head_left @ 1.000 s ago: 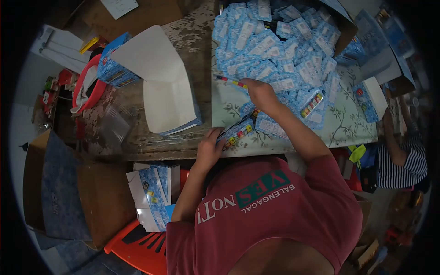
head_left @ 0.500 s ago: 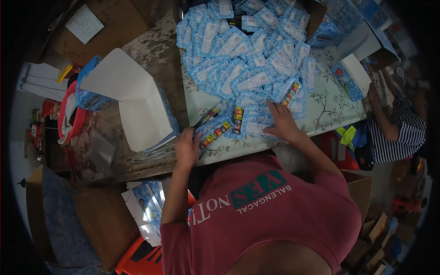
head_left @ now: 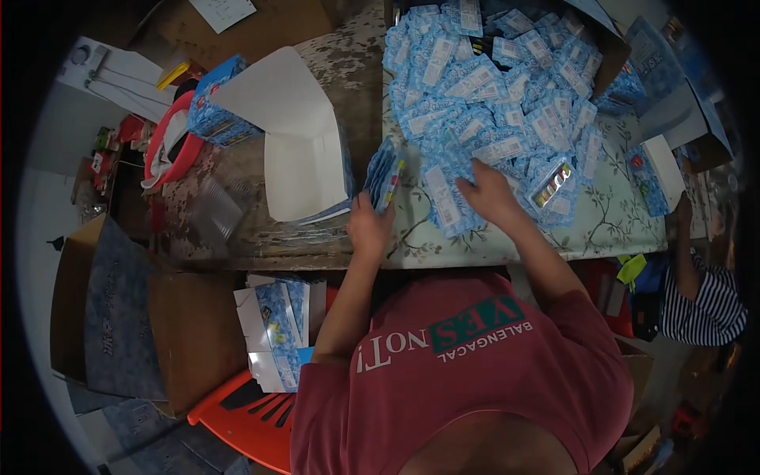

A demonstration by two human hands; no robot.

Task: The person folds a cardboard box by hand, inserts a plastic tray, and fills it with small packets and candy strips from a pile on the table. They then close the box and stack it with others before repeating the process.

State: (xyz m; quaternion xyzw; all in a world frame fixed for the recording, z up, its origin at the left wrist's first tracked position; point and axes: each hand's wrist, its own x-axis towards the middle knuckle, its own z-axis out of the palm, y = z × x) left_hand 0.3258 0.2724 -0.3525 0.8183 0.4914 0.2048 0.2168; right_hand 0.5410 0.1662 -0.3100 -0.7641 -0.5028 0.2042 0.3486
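Beside the open carton (head_left: 305,178), the left hand (head_left: 370,225) pinched a bunch of blue blister cards (head_left: 381,171); the right hand (head_left: 491,195), thumb and forefinger parted, was at the card heap (head_left: 507,119) on the floral tablecloth (head_left: 609,226).

A bunch of blue packets (head_left: 381,171), pressed together and tilted on edge, is near the centre of the frame, a red-and-yellow strip showing along its right side. To its upper right spreads a heap of blue packets (head_left: 507,107), flat and overlapping at many angles, mostly with pale barcode labels up. At its lower right, one windowed packet (head_left: 552,186) shows a slanting row of coloured pieces under shiny plastic.
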